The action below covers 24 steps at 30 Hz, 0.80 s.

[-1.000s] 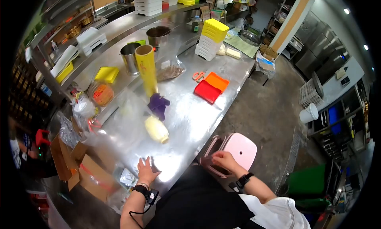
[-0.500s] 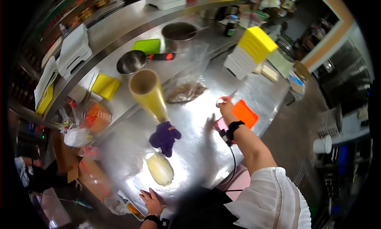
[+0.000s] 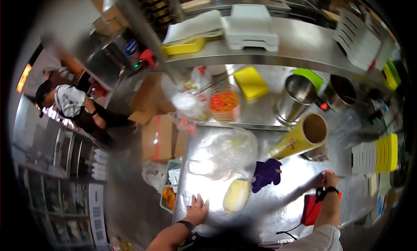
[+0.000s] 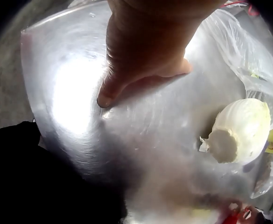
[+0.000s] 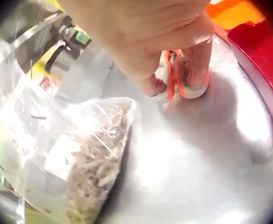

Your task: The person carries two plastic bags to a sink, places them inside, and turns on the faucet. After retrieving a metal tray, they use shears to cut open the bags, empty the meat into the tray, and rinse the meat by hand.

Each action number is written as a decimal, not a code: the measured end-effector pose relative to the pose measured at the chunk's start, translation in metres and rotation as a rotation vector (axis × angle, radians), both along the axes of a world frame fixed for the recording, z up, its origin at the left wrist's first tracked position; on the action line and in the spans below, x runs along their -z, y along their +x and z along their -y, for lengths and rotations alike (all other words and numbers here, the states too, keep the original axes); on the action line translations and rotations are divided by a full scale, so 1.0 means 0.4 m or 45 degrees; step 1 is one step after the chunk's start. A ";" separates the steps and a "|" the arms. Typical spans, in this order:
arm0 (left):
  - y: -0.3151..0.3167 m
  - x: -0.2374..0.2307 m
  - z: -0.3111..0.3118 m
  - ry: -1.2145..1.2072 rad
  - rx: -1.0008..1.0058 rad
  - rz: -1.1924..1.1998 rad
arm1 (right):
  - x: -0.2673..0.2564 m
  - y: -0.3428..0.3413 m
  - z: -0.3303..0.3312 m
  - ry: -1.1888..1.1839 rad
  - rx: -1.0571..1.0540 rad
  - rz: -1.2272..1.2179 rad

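Observation:
My left hand (image 3: 196, 211) rests on the steel table (image 3: 278, 207) with fingers spread, just left of a pale napa cabbage (image 3: 236, 196). In the left wrist view the cabbage's cut base (image 4: 223, 145) faces the hand, with a gap between. At the right side of the table, my right hand (image 3: 331, 180) grips scissors by their orange and white handles (image 5: 171, 77); the palm hides most of the blades. Red (image 5: 262, 70) and orange (image 5: 234, 11) trays lie close beside that hand. A clear bag of brownish dried bits (image 5: 96, 168) lies on its other side.
A tall yellow roll (image 3: 297, 138) stands mid-table behind a purple cloth item (image 3: 266, 175). Clear plastic (image 3: 230, 151) lies behind the cabbage. White and yellow baskets (image 3: 373, 155) are stacked at right. Cardboard boxes (image 3: 156, 136) stand left; another person (image 3: 71, 101) is farther off.
My right hand has moved from beside the pink stool to the scissors and grips them. The head view has swung left. My left hand stays on the table near the cabbage.

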<state>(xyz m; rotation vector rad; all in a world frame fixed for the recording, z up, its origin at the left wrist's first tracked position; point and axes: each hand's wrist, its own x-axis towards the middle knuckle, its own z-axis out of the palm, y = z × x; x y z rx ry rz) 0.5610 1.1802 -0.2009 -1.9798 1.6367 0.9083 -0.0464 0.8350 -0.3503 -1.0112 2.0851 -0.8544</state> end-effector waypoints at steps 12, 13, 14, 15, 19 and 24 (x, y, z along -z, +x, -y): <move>0.008 0.074 -0.053 -0.312 -0.017 0.120 | -0.318 0.336 -0.670 -0.355 0.026 1.538; 0.024 0.064 -0.062 -0.322 -0.041 0.010 | -0.401 0.444 -0.738 -0.288 -0.051 1.516; 0.051 0.045 -0.069 -0.337 -0.061 -0.100 | -0.462 0.526 -0.793 -0.237 -0.177 1.525; 0.073 0.013 -0.094 -0.449 -0.175 -0.269 | -0.522 0.608 -0.848 -0.190 -0.308 1.534; 0.174 0.010 -0.352 -0.977 -0.580 -0.689 | -0.671 0.894 -1.014 0.031 -0.706 1.579; 0.388 0.103 -0.978 -0.803 -1.010 -0.811 | -0.685 1.203 -1.127 0.472 -0.843 1.423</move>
